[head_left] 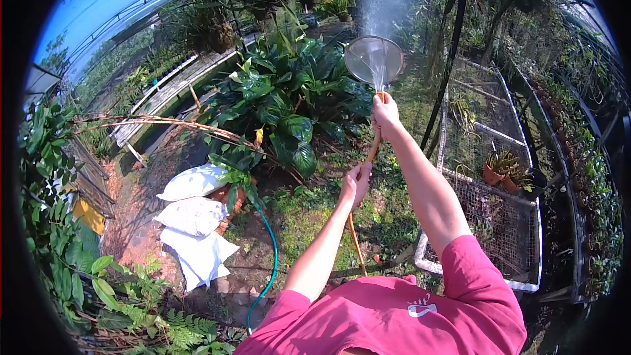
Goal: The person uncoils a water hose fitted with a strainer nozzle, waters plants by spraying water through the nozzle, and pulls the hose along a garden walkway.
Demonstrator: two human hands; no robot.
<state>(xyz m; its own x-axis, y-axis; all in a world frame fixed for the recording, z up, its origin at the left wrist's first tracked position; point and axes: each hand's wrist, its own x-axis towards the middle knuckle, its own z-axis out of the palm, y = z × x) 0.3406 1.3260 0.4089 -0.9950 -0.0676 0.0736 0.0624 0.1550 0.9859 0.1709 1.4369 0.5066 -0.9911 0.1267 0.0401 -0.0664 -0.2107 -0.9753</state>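
My right hand (pixel 386 116) is closed around the upper end of a tan hose (pixel 355 240), arm stretched forward. Just beyond its fingers is a round, sieve-like mesh disc (pixel 358 59) with a thin pale rim; how it is held is hidden. Water (pixel 379 69) streams from the hose end against the disc and rises past it as fine spray (pixel 384 10). Lower down the same hose, my left hand (pixel 355 186) is wrapped around it. From there the hose hangs down toward my body.
Ahead stands a large leafy plant (pixel 289 102). White sacks (pixel 192 217) lie at left, near a thin green hose (pixel 273 250). On the right are a wire-mesh bench (pixel 490 207), terracotta pots (pixel 496 174) and a dark slanting pole (pixel 453 46). A wooden bench (pixel 158 102) stands farther back left.
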